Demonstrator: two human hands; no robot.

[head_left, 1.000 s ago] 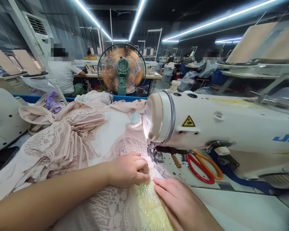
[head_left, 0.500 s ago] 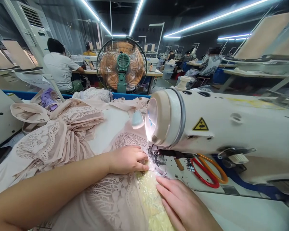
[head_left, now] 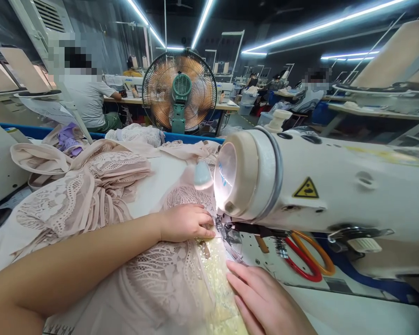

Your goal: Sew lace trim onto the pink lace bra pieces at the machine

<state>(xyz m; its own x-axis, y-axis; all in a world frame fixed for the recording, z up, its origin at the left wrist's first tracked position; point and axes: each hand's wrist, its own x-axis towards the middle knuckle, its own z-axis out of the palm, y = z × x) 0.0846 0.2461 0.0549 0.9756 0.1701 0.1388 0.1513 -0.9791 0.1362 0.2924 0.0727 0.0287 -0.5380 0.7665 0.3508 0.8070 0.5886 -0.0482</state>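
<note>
My left hand (head_left: 185, 222) lies curled on pale pink lace fabric (head_left: 160, 284), its fingertips pressing the cloth just left of the presser foot (head_left: 226, 232) of a white sewing machine (head_left: 321, 190). My right hand (head_left: 261, 302) rests flat with fingers together on the yellowish lit strip of lace (head_left: 218, 288) in front of the needle. Neither hand grips the cloth; both press it down on the machine bed. The machine's lamp lights the needle area.
A heap of pink lace pieces (head_left: 84, 186) lies at the left. Red and orange scissors (head_left: 309, 260) rest on the bed under the machine arm. A standing fan (head_left: 179, 90) and seated people at other tables are behind. Another machine (head_left: 0, 163) stands at far left.
The lace has fed a little further under the foot. My left hand has moved up toward the needle, and my view has shifted closer to the machine head.
</note>
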